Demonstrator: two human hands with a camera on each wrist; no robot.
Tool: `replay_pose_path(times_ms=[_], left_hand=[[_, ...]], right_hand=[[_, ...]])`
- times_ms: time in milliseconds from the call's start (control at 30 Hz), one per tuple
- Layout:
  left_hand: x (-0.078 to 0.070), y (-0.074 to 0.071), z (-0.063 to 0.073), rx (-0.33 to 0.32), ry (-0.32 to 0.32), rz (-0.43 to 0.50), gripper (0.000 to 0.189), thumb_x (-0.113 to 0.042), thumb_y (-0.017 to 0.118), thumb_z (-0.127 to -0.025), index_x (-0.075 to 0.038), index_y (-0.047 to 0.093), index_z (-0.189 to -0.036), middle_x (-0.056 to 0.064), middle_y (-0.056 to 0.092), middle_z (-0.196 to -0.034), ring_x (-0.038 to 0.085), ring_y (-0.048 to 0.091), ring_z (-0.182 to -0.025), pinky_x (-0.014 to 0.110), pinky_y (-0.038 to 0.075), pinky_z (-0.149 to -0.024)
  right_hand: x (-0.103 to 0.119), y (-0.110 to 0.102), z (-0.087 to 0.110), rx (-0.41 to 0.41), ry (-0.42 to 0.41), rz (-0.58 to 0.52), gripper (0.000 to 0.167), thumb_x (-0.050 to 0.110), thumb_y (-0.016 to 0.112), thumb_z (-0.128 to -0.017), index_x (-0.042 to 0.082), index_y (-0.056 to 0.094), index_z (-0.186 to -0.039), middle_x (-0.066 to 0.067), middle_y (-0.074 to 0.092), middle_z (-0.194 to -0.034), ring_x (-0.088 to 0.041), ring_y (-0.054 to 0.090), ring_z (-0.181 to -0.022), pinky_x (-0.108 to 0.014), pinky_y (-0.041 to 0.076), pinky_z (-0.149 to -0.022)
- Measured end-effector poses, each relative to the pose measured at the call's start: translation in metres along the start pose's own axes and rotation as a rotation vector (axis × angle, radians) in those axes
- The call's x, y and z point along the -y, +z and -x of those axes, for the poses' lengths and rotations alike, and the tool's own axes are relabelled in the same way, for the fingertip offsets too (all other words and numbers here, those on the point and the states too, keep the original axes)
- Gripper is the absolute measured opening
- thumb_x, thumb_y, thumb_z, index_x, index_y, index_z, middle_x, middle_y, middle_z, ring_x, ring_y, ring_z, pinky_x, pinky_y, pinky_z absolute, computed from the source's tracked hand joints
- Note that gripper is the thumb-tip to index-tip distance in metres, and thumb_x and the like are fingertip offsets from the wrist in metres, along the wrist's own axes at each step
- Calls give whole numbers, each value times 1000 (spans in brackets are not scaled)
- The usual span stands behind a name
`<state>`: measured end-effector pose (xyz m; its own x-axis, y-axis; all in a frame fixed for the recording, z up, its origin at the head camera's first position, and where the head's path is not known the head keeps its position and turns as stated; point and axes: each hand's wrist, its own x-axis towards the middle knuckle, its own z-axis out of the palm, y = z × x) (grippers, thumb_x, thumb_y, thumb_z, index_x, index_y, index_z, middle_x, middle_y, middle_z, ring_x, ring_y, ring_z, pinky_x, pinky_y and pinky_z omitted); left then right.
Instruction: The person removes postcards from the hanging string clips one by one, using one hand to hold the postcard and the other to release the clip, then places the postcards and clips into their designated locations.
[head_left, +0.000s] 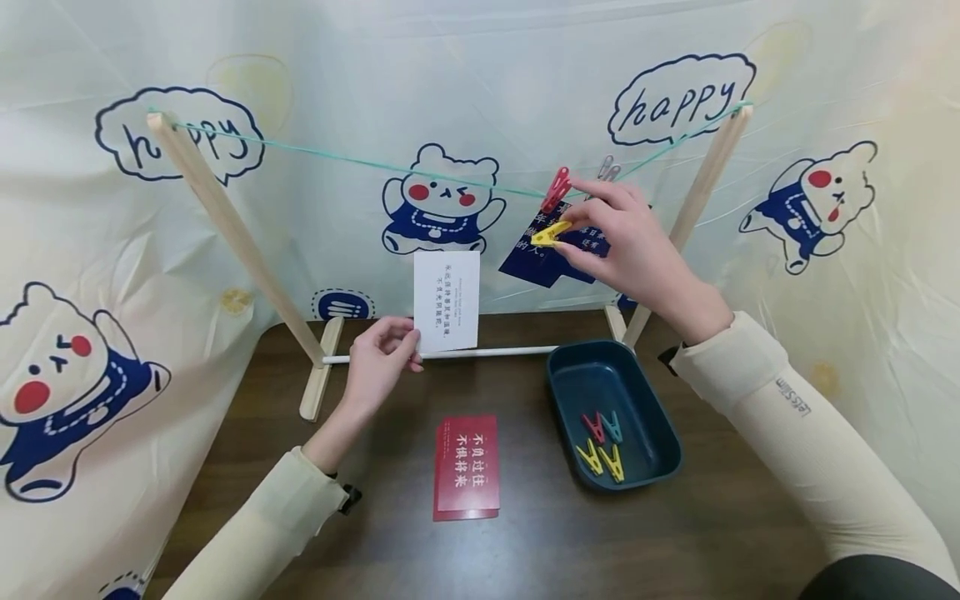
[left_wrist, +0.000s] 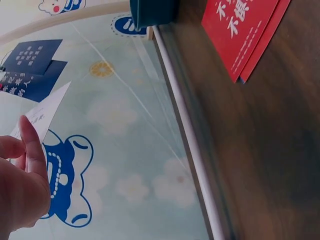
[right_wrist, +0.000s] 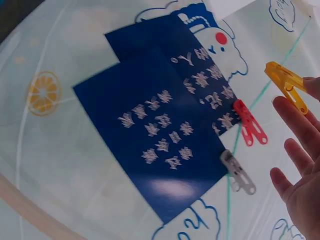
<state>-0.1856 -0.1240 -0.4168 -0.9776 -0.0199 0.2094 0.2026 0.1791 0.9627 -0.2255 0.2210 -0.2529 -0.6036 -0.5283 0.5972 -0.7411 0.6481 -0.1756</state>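
Left hand: thumb and fingers pinch the lower-left corner of a white printed card, near the far edge of the dark brown bench. Right hand: thumb and forefinger pinch a yellow plastic clothespin, other fingers spread. Overlapping dark blue cards hang on a thin green string. Four coloured clips lie toward the near end of a dark teal rectangular tray.

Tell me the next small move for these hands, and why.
Probably raise the white card to the green line, left of the red clip. The left hand holds the card below the line, the right hand pinches a yellow clip, and two blue cards already hang there by clips.
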Motion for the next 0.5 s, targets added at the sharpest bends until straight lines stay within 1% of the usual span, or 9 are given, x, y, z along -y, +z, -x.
replay_pose_path(times_ms=[67,233,333,500], left_hand=[[2,1,4,5,-7,17,20,-8,66,-102,7,66,-115,30,65,-88,12,66,-62,29,62,-61],[10,5,18,23,-47,52,19,-5,64,-103,9,64,-114,26,65,-84,12,66,-59,30,62,-60],[16,8,29,43,-80,64,19,-3,63,-102,11,63,-116,22,66,-85,13,66,-58,31,62,-59],[25,13,44,72,-149,86,18,-1,63,-102,10,63,-116,20,67,-90,16,66,-59,33,62,-59]], right_hand=[[-2,2,7,6,13,-13,36,13,85,-89,-4,70,-117,-25,56,-145,-39,46,-138,-57,38,-114],[-6,11,26,40,13,-35,37,12,85,-88,-4,69,-117,-24,66,-128,-39,52,-131,-59,43,-110],[-10,18,38,65,8,-43,35,11,84,-88,-4,70,-117,-22,69,-118,-38,55,-125,-58,47,-105],[-16,29,56,115,38,-58,32,10,83,-89,-2,70,-116,-18,71,-112,-36,57,-118,-56,49,-101]])
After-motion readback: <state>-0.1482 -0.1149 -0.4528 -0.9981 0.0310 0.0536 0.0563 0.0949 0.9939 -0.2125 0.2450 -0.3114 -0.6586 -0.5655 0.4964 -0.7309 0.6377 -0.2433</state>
